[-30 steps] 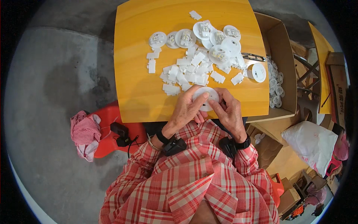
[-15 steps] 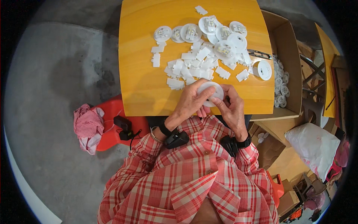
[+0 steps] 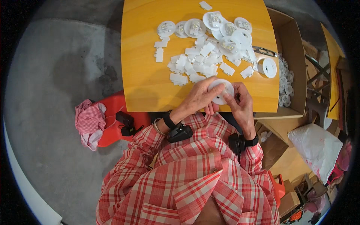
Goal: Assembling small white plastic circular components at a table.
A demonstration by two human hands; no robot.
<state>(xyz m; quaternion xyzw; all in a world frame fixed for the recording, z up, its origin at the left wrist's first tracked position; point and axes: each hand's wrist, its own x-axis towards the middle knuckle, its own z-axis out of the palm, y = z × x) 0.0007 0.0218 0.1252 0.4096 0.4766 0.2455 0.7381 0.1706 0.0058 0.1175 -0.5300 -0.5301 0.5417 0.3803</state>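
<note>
Between both hands, just over the table's near edge, is a round white plastic disc (image 3: 218, 99). My left hand (image 3: 204, 94) is closed on its left side, thumb lying across the upper face. From the right, my right hand (image 3: 242, 105) grips the opposite rim with thumb and fingers. A pile of flat white plastic covers (image 3: 200, 60) lies beyond the hands. Farther back sit several white discs with wired inner parts (image 3: 195, 28). One white disc (image 3: 269, 68) rests near the table's right edge, close to a pair of dark thread snips (image 3: 264, 51).
The yellow table (image 3: 146, 88) ends right in front of me. At its right stands a cardboard box (image 3: 294, 75) with many white round pieces inside. A red stool (image 3: 108, 131) at the left bears a checked cloth (image 3: 90, 122) and a black adapter (image 3: 125, 119). A white sack (image 3: 315, 148) lies at the right.
Both hands and the disc have shifted slightly right in the picture, while the view itself has moved a little. The disc is still held between them, turned somewhat.
</note>
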